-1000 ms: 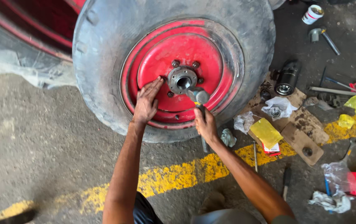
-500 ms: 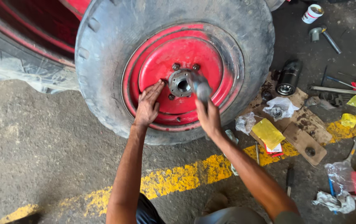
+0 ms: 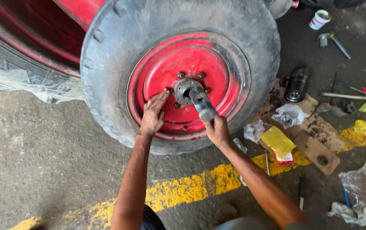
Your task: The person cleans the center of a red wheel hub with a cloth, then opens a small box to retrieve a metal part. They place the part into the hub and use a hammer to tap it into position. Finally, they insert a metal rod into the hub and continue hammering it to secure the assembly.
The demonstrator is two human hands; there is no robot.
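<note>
Matt, scuffed red-painted steel on the wheel rim, cracked dusty rubber tyre around it, dull grey metal hub; rough concrete floor at seven o'clock.

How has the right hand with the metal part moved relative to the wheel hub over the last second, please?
Yes. The right hand has lifted the metal part up and left, from beside the hub to its opening. The left hand remains on the red rim.

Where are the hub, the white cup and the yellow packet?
hub (image 3: pixel 186 89): head view, on its metal rim.
white cup (image 3: pixel 320 19): head view, on its side wall.
yellow packet (image 3: pixel 277 141): head view, on its flat top.
</note>
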